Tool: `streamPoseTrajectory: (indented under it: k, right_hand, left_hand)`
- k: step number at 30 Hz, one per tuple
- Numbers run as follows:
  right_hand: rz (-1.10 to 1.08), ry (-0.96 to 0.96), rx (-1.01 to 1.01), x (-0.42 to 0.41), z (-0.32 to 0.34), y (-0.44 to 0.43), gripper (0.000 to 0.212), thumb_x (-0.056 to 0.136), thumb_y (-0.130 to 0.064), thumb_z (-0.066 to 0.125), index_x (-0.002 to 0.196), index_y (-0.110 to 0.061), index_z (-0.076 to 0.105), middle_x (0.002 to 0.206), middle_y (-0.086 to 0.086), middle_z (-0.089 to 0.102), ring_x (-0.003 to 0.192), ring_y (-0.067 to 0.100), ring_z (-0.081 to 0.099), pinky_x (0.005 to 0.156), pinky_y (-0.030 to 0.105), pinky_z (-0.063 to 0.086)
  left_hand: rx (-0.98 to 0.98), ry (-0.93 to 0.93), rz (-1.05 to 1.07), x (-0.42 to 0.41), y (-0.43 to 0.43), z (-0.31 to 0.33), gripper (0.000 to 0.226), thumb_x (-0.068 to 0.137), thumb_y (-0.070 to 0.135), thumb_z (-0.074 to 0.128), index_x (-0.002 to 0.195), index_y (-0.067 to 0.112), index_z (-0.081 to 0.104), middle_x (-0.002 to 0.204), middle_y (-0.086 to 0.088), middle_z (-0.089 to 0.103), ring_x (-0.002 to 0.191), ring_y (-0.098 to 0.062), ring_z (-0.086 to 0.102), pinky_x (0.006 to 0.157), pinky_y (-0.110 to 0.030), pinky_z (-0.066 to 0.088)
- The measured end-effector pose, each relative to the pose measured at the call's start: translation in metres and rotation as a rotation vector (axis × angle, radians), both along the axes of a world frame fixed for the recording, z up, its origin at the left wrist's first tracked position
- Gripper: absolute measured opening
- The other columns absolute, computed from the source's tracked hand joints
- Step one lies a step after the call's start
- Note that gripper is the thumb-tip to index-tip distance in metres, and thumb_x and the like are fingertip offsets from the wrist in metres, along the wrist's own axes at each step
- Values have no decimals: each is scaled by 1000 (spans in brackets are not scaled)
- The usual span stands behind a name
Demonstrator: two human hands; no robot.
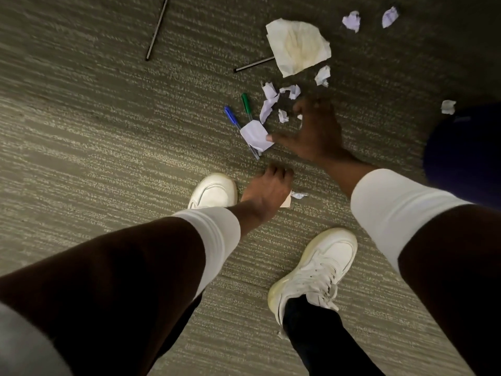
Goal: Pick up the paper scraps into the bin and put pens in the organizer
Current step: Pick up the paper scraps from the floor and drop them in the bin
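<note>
Sleeved forearms fill the near view; left hand is curled shut on small paper bits low over the carpet. Right hand is spread open, empty, thumb touching a folded paper scrap lying on the blue pen, green pen just beyond. Scraps likely weightless, crushable: pinch anywhere. Pens rigid, may roll: take mid-barrel.

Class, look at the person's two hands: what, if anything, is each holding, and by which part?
The left hand is closed on paper scraps, gripped by one end. The right hand is open, holding nothing; its thumb touches a folded scrap.
</note>
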State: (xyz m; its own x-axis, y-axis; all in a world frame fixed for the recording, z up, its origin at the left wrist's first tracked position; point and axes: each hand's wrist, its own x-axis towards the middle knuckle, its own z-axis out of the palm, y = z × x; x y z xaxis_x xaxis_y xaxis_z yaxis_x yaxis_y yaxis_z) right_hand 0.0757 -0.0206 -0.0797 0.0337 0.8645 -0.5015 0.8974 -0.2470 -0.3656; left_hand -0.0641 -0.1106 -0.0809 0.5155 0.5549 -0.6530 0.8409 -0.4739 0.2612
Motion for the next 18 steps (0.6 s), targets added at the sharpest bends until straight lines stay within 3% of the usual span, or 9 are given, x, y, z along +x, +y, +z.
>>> streamPoseTrajectory:
  k: [5,8,11,14,18]
  right_hand:
    - [11,29,4,-41,-3,8,102,66,-71,84,139,-12,45,142,16,51,128,34,53,95,45,54]
    - [37,-101,-28,-62,-4,7,101,72,-62,87,144,-8,40,147,22,45,130,37,51,94,45,53]
    - [-13,-87,-29,-68,-9,5,76,80,-40,87,138,-14,46,147,18,50,131,37,52,95,43,52]
    - [-33,9,2,-60,-12,6,46,86,-24,82,126,-15,62,139,11,61,128,33,58,99,41,51]
    - [-143,73,-7,-48,-10,0,15,83,-12,79,97,-11,74,107,10,76,100,31,70,83,34,51]
  left_hand:
    - [15,-20,-38,-8,-9,-1,43,94,-2,56,136,3,48,129,-21,65,121,-37,60,91,-46,55]
    - [-16,-44,-3,-10,-14,-5,47,96,-7,52,141,1,46,138,-24,55,122,-40,58,96,-48,55]
    - [-81,-61,136,-7,-13,-4,55,95,-12,48,148,-1,40,146,-24,45,126,-42,55,101,-50,55]
    - [-115,-92,190,-5,-15,-1,56,93,-14,49,146,-1,41,141,-25,54,128,-40,56,102,-48,55]
    - [-151,-125,251,-9,-14,4,56,86,-15,59,138,1,47,130,-23,63,117,-37,64,94,-43,55]
